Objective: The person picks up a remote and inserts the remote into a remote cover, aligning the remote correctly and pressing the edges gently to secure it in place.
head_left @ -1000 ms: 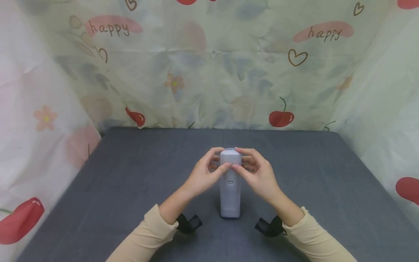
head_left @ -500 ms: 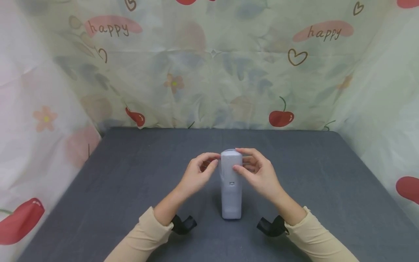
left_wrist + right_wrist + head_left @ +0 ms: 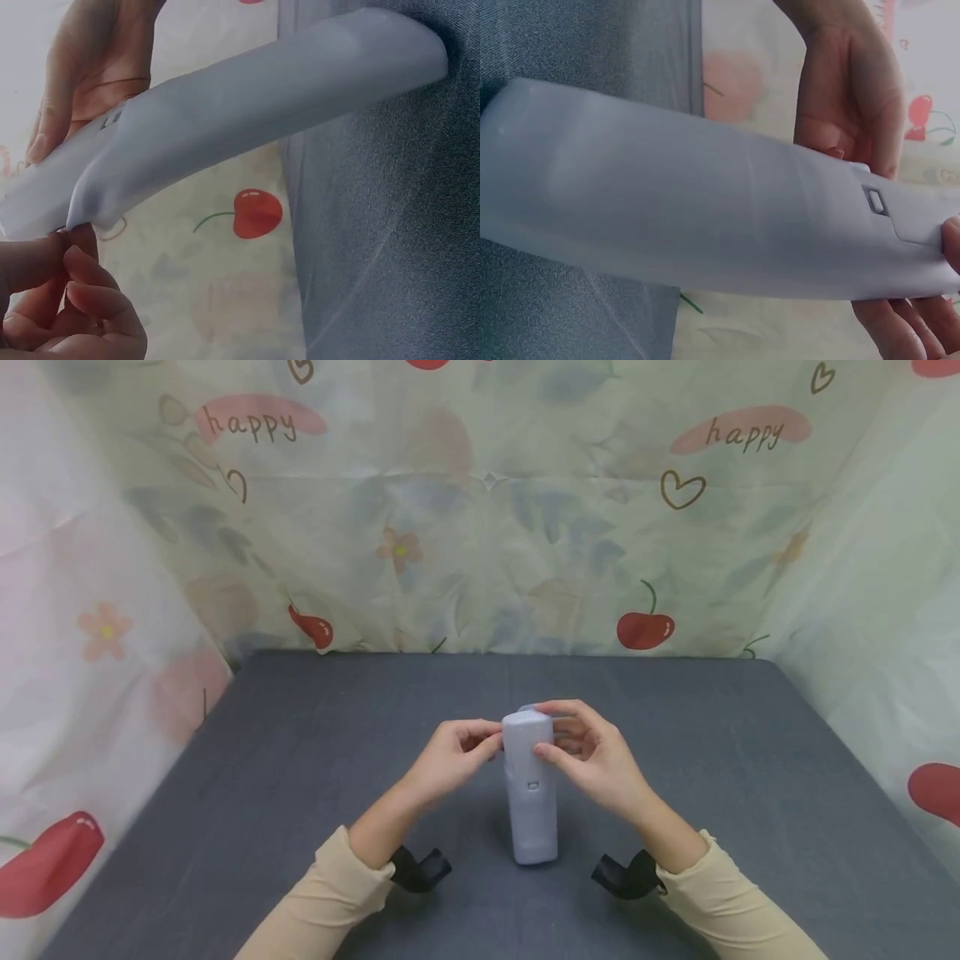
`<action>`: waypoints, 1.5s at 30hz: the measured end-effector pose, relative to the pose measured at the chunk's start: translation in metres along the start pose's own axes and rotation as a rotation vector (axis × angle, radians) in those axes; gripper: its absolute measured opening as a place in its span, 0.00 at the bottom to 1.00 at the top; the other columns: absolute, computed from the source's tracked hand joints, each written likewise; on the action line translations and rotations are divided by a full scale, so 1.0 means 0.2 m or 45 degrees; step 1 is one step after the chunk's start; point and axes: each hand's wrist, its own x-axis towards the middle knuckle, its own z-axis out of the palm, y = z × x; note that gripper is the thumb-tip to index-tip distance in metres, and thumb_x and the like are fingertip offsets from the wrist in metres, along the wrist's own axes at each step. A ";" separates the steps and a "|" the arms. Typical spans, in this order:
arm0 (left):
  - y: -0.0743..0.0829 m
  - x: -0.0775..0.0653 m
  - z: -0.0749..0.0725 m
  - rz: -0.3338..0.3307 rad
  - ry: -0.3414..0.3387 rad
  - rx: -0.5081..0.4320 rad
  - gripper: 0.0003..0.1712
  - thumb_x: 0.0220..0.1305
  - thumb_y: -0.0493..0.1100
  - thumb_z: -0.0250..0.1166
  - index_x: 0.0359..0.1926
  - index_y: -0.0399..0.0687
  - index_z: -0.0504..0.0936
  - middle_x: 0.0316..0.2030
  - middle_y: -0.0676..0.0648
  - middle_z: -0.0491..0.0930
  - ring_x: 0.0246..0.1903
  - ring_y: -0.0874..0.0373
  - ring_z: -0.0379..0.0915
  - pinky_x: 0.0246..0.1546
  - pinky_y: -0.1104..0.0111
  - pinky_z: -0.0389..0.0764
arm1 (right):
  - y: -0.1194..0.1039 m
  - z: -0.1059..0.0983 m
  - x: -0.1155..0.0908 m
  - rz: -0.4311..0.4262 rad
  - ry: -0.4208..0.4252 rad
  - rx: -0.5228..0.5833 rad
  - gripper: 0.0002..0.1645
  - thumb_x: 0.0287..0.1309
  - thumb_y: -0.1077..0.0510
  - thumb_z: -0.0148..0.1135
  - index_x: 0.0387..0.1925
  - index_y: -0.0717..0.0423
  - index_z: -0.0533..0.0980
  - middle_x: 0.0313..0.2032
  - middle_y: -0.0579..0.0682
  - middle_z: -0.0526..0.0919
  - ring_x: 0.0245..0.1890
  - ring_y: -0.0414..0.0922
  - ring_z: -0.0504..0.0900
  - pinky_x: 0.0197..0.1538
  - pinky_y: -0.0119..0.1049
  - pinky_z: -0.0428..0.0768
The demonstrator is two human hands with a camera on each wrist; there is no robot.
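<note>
A long pale grey plastic device [image 3: 533, 827] of unclear kind stands on its end on the table, its top leaning slightly left. A small rectangular catch or slot [image 3: 876, 201] shows on the face toward me. My right hand [image 3: 603, 768] grips the upper part, thumb on that face and fingers around the far and right sides. At the upper left edge, the thumb and fingertips of my left hand [image 3: 450, 762] pinch at the side. In the left wrist view these left fingertips [image 3: 79, 259] meet a raised lip on the device; exactly what they pinch is partly hidden.
The dark grey cloth-covered table [image 3: 337, 718] reaches back to a patterned curtain [image 3: 487, 568] with cherries and writing. More curtain hangs along both sides. Black straps [image 3: 420, 870] sit at both wrists, below the cream sleeves.
My left hand has left the device's front, moved to its left edge and come down slightly. The device's top has tipped a little left. My right hand keeps its grip, almost unmoved.
</note>
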 end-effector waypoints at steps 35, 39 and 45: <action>-0.01 0.04 0.05 -0.117 0.335 -0.260 0.13 0.66 0.37 0.55 0.44 0.31 0.80 0.32 0.44 0.81 0.31 0.64 0.72 0.43 0.65 0.78 | 0.02 0.02 0.02 0.046 -0.141 0.014 0.24 0.56 0.65 0.62 0.54 0.60 0.65 0.47 0.65 0.77 0.39 0.36 0.82 0.38 0.34 0.82; 0.00 0.05 0.06 -0.144 0.427 -0.322 0.13 0.65 0.36 0.56 0.43 0.29 0.79 0.30 0.48 0.81 0.30 0.65 0.71 0.40 0.71 0.75 | 0.01 0.04 0.02 0.080 -0.135 -0.028 0.24 0.56 0.64 0.62 0.53 0.59 0.65 0.46 0.64 0.78 0.37 0.41 0.83 0.37 0.32 0.82; 0.01 0.03 0.08 -0.016 0.514 -0.286 0.11 0.65 0.35 0.56 0.40 0.28 0.79 0.32 0.41 0.80 0.29 0.66 0.71 0.35 0.76 0.75 | 0.01 0.05 0.03 0.111 -0.113 -0.075 0.23 0.56 0.63 0.63 0.52 0.58 0.66 0.48 0.63 0.78 0.35 0.46 0.83 0.36 0.31 0.82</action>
